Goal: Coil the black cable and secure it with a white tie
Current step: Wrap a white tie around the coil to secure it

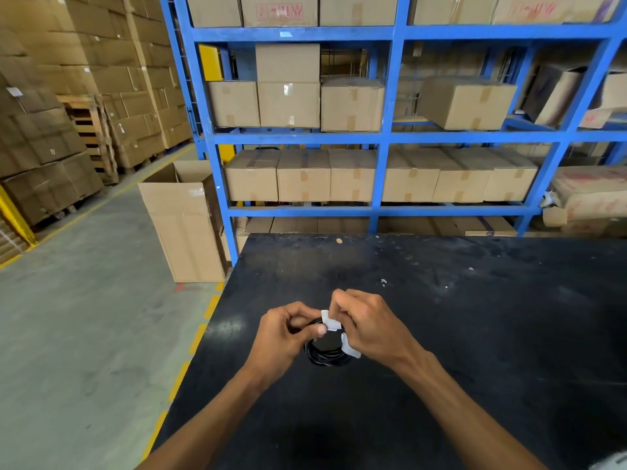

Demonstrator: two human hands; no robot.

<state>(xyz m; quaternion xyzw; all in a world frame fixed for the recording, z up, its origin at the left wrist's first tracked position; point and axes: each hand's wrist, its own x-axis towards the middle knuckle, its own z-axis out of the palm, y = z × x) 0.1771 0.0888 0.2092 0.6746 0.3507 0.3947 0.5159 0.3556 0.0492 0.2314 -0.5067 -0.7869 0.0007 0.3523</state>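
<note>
The black cable (324, 356) is wound into a small coil and held just above the black table (475, 317). My left hand (286, 337) grips the coil's upper left side, thumb pressed on top. My right hand (368, 329) pinches the white tie (330, 321) at the coil's top. The tie wraps around the strands, and its other end (351, 349) sticks out below my right palm. Part of the coil is hidden behind my fingers.
An open cardboard box (185, 218) stands on the floor beyond the table's left corner. Blue shelving (383, 137) full of cartons runs behind the table. Yellow dashed floor marking (196, 337) follows the table's left edge.
</note>
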